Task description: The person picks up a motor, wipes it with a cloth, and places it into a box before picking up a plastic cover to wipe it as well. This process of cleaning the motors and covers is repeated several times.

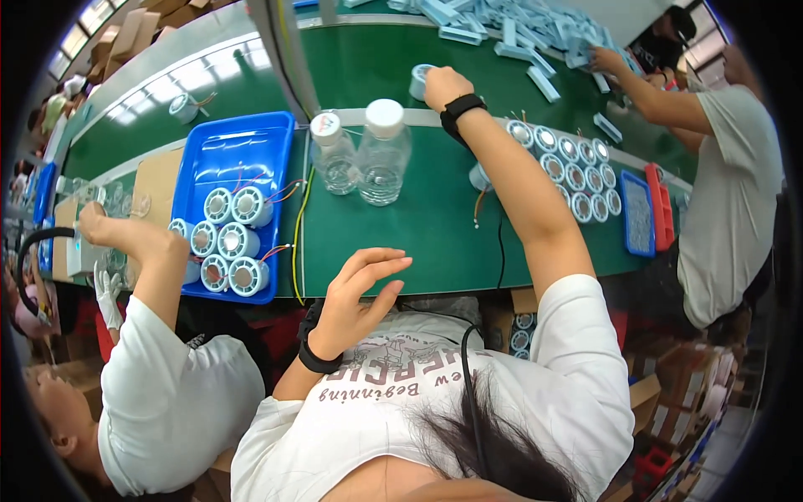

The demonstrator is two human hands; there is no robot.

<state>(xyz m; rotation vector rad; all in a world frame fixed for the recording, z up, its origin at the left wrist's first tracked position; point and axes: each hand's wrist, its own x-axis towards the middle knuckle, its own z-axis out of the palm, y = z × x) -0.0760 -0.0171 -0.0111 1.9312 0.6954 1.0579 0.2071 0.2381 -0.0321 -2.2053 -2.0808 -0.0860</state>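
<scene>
Right hand [450, 89] holds cylinder [418, 84]; shirt [510, 402] bears brown lettering [400, 361].

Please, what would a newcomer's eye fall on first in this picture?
Probably the bright blue tray at left, holding pale round parts with wires. Next, perhaps the heap of light-blue pieces at the top, right of centre, and the person's right hand, stretched to a single pale cylinder beyond the two clear bottles.

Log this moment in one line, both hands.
right hand: at light-blue motor, grip unclear | left hand: open, empty, near green table | blue tray: several motors
</scene>
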